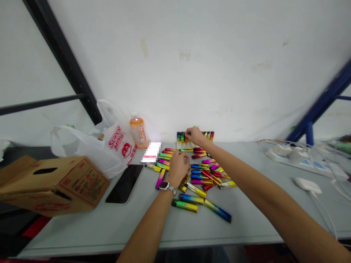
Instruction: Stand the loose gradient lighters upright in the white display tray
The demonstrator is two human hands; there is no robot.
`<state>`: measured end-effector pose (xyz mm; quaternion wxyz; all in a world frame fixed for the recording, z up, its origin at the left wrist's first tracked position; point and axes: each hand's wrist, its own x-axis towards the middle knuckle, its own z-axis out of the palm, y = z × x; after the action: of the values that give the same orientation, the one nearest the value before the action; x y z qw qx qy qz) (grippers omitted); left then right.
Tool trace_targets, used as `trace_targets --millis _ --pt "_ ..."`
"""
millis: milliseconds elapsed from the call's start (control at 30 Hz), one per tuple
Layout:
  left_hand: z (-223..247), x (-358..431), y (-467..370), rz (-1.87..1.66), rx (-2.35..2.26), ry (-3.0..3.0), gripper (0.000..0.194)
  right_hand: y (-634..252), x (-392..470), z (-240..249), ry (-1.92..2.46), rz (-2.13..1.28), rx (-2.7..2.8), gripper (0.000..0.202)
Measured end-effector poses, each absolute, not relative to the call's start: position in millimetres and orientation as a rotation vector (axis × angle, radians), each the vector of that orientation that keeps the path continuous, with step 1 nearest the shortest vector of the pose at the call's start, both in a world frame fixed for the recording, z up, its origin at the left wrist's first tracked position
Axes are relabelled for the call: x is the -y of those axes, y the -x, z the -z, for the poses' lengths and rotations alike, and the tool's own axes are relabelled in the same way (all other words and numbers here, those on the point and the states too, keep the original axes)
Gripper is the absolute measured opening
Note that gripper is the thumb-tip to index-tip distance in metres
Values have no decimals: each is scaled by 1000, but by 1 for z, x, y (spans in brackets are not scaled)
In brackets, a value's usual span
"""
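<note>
Nearest the camera, two bare forearms are reaching forward over a grey table (109,226). At the near edge of the scatter, three metallic rainbow-coloured sticks are lying apart from the rest: a green-yellow one (184,205), a blue-yellow one (191,199) and a long blue-tipped one (218,210). Beyond them the main pile of sticks (203,174) is lying loose and crossed over itself; roughly two dozen are showing, an exact count not being possible where they overlap.

The left hand (178,166), wearing a wristwatch (166,186), is resting curled over the left part of the pile, fingers bent down narrowly onto the sticks; whether it is gripping one cannot be told.

To the left, a black phone (124,183) is lying face up, and a cardboard box (52,184) with a hand slot is sitting closed, contents not visible.

Farther back, the right hand (195,136) is pinching, fingers close together, at a stick standing in a pale tray (182,145) against the wall. The tray is holding a row of upright sticks (208,136), about eight visible.

Left of that, one orange drink bottle (137,130) is standing beside a white plastic bag (109,146) printed in red, its contents hidden. At far right, a white power strip (290,155) with cables is lying, with one white adapter (307,183) nearer.
</note>
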<state>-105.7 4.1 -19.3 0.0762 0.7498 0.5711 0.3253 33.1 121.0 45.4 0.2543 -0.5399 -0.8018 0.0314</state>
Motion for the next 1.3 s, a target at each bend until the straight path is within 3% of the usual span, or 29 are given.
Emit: trace_targets --millis 433,633,800,1000,1133,1300 --pt "17 -7 114 -988 -1809 -2230 15 -40 -82 -11 1570 224 2262 56" --pt "20 -15 125 -1059 -1865 -2173 19 -41 -68 -2 1530 188 2481 34" --pt "21 -17 127 -1072 -1872 -2144 19 -35 -70 -13 1560 175 2586 27" --pt "17 -21 124 -1347 -1726 -1957 18 -46 -60 -15 1483 -60 2349 12" --pt "13 -19 110 -1512 -1388 -1775 31 -57 -37 -9 1276 -377 2068 19" --pt "11 -9 91 -1486 -1160 -1717 32 -62 -1 -4 1130 -583 1874 18"
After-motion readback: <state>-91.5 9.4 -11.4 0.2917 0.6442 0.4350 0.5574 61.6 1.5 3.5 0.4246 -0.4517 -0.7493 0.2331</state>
